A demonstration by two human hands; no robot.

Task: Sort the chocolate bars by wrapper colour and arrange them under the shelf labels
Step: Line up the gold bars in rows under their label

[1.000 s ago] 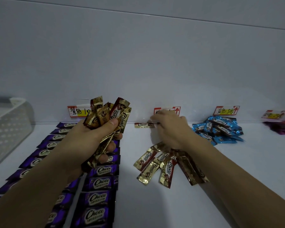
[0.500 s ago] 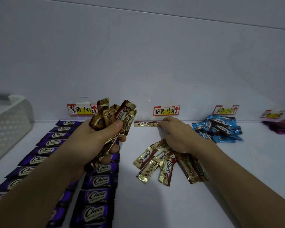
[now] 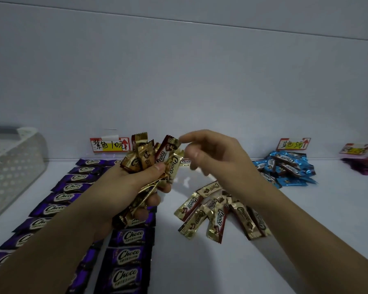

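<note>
My left hand (image 3: 132,183) grips a bunch of gold-wrapped chocolate bars (image 3: 149,158), held upright above the shelf. My right hand (image 3: 217,158) hovers beside the bunch, its index fingertip at the top corner of a red-and-gold bar and its thumb just below; nothing is held in it. Several gold bars (image 3: 212,213) lie fanned on the shelf below my right wrist. One gold bar (image 3: 185,161) lies at the back wall, mostly hidden. Purple bars (image 3: 125,236) lie in rows under the purple label (image 3: 109,144). My right hand hides the middle label.
A pile of blue bars (image 3: 285,166) lies under the blue label (image 3: 293,143). Dark magenta bars (image 3: 363,166) sit at the far right under another label (image 3: 355,149). A white perforated basket (image 3: 13,166) stands at the left.
My right hand left the single gold bar at the back wall and rose leftward to the bunch in my left hand. The left hand stayed roughly in place.
</note>
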